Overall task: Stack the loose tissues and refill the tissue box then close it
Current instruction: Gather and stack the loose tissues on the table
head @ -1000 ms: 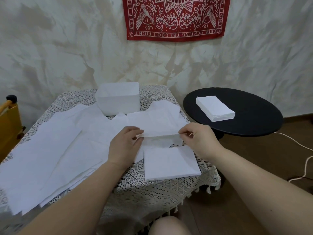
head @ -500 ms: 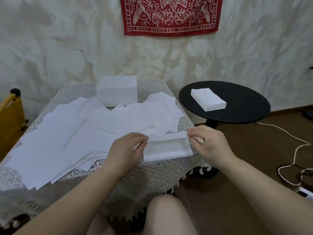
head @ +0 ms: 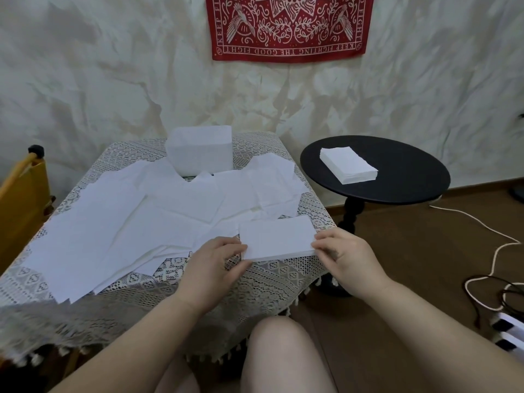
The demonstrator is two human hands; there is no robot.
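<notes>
Both hands, left hand (head: 213,262) and right hand (head: 344,255), pinch opposite ends of a small folded white tissue stack (head: 276,237) with curled fingers, likely squaring it, on the lace-covered worktop (head: 289,275) in front of the white tissue box (head: 200,150).

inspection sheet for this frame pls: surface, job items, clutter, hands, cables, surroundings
Surface: lace-covered table.
Job's things: small folded stack at near right edge; loose tissues spread across the cloth; white tissue box at back.
Clutter: nothing seen.
Hands: left hand and right hand pinch the stack's ends.
Cables: white cord and power strip on floor, right.
Surroundings: black round table with second tissue stack; red wall cloth; yellow chair.
</notes>
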